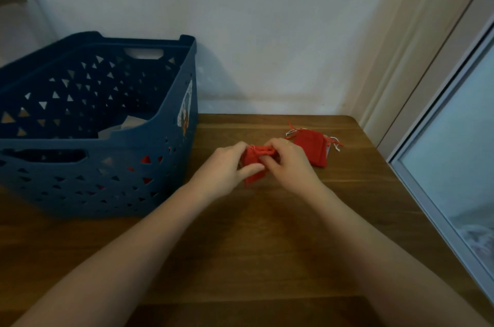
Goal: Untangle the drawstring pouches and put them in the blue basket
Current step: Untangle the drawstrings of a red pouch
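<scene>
Red fabric, a drawstring pouch (254, 166), is pinched at centre frame by left hand (227, 163) and right hand (288, 159), apparently to free its cord, remaining pouches (311, 146) lying right, blue basket (99, 139) left.

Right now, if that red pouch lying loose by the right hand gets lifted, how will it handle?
The loose red pouch looks like soft cloth, so it would probably sag. It lies flat, so it probably will not roll. Its drawstrings trail loose and might snag.
</scene>
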Available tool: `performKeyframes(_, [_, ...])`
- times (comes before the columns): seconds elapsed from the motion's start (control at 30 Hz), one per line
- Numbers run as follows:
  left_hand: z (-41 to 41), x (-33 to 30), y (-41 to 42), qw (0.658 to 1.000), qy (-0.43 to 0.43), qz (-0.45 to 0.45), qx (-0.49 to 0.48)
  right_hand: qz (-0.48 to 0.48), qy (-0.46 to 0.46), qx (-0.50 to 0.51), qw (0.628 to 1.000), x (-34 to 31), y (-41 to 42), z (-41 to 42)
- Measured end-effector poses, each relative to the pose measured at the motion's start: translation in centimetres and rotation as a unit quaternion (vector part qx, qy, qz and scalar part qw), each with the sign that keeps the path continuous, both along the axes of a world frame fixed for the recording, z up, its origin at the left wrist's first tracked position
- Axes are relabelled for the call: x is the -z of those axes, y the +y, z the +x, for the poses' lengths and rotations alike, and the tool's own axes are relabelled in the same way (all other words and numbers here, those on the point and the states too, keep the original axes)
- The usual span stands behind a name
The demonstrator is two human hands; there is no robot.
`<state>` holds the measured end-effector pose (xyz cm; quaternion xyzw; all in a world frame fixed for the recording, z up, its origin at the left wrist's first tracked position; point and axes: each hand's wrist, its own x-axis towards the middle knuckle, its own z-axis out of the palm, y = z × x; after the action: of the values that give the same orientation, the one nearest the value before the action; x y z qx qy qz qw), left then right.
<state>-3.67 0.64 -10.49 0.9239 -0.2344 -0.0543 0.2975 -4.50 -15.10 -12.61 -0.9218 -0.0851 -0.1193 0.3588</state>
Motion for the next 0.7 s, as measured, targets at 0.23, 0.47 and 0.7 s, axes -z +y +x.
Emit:
performKeyframes(0.23, [0.3,0.7,0.6,1.000,-0.008,-0.010,-0.022,-0.069,0.021,-0.020,0.997,0.4,-0.2,-0.2])
performKeyframes(0.47, [0.4,0.7,0.9,0.998,0.002,-0.021,-0.059,-0.196,0.053,-0.030,0.979,0.7,-1.7,-0.2])
performKeyframes(0.7, [0.7,1.0,1.4,0.970,0.133,-0.177,-0.105,0.139,0.147,-0.007,0.979,0.2,-2.1,-0.4])
